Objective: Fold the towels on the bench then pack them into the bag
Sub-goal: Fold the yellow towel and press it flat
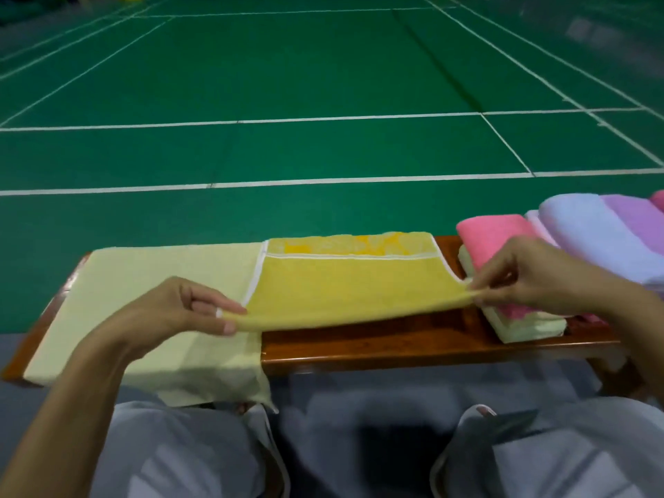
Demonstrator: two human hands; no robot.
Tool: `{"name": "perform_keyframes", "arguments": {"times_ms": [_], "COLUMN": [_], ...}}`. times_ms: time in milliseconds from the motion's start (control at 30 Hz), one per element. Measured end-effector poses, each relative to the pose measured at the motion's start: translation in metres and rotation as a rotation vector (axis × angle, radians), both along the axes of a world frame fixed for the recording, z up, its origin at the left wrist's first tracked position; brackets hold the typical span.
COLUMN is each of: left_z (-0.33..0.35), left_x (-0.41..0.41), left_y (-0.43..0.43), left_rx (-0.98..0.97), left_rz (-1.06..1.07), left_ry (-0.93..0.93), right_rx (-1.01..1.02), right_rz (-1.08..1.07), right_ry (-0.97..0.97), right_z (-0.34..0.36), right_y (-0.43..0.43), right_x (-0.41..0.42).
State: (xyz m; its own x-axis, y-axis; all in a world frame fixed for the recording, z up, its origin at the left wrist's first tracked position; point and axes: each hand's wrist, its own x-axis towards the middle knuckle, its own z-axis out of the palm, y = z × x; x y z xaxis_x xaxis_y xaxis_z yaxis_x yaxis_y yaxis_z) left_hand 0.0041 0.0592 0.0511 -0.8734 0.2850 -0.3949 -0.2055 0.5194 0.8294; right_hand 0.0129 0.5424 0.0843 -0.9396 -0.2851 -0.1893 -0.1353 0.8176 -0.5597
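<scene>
pinching a taut, white-piped yellow towel [345, 292] — left hand [179, 310] and right hand [531, 278], an end each.

The hall light is even and rather dim, falling from overhead. Beyond the wooden bench [413, 339], the green court floor [323, 66] has a dull sheen, with one pale smeared reflection far off to the right. The bench's varnished front edge catches a thin highlight. A soft shadow lies on the bench under the lifted yellow towel [341, 292]. The white court lines [323, 181] bow toward the frame edges, as through a wide lens. Everything looks soft, and the knees [179, 454] in front of the bench are the blurriest.
</scene>
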Motion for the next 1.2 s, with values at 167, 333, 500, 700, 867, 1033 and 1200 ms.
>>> {"name": "perform_keyframes", "arguments": {"times_ms": [167,333,500,700,867,1033,1200], "left_z": [0.014,-0.003,-0.088,-0.136,-0.142,-0.137,-0.133], "left_x": [0.009,-0.025,-0.053,-0.045,-0.043,-0.043,-0.041], "left_y": [0.002,0.053,0.157,0.166,0.130,0.109,0.106], "left_rx": [-0.245,-0.446,-0.529,-0.722,-0.752,-0.793,-0.715], "left_rz": [-0.224,0.236,-0.177,-0.225,-0.111,-0.048,-0.045], "left_ry": [-0.167,0.450,0.744,0.637,0.615,0.554,0.542], "right_rx": [0.323,0.178,0.259,0.378,0.423,0.431,0.418], "right_rz": [0.086,-0.066,-0.045,0.025,-0.144,-0.229,-0.239], "right_ry": [-0.257,0.078,0.207,0.239,0.226,0.173,0.175], "right_z": [-0.013,-0.023,-0.115,-0.163,-0.168,-0.167,-0.166], "right_y": [-0.003,-0.043,-0.128,-0.117,-0.080,-0.059,-0.058], "right_x": [0.000,-0.032,-0.049,-0.041,-0.044,-0.044,-0.043]}}
